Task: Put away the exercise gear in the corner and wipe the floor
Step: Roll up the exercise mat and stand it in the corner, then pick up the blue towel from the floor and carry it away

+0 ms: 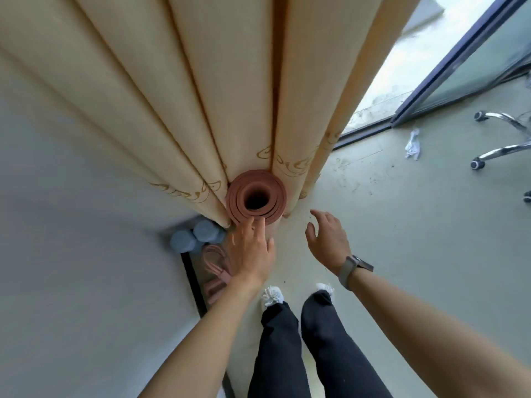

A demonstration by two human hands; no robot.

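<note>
The right hand [327, 239] hung over the bare floor [402, 225] with fingers spread, holding nothing, and the left hand [253, 248] was open too, its fingertips touching the top rim of the rolled mat [255, 201]. The mat stood upright in the corner against the curtain [201, 81]. Two dumbbells [195, 237] and a pink band [214, 262] lay just beside it by the wall [71, 225].

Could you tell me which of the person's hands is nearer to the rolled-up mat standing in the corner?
Left. The left hand has fingertips on the rolled mat's top rim; the right hand hangs open off to its right, apart from it.
</note>
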